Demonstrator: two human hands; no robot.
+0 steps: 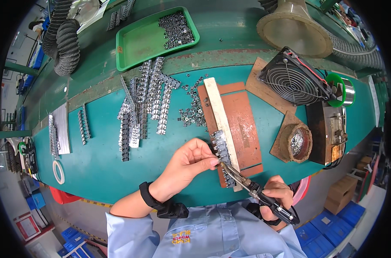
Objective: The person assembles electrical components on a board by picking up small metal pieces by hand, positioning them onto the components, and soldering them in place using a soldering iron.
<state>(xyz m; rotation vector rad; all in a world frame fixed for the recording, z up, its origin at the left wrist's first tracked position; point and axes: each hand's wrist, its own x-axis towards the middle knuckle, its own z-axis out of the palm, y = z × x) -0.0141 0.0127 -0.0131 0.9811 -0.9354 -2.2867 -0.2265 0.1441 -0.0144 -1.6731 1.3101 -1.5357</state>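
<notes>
My right hand is wrapped round the black handle of a soldering iron. The iron's tip reaches up and left to a strip of small metal parts, which lies along a pale wooden bar on a brown board. My left hand is closed in a pinch beside the strip, thumb and forefinger close to the iron's tip; whatever they hold is too small to make out. Left of the board lie several loose small metal pieces.
Piled strips lie beyond my left hand. A green tray of small parts stands at the back. To the right are a black fan, a round pot, a metal box and a green wire spool. White tape lies far left.
</notes>
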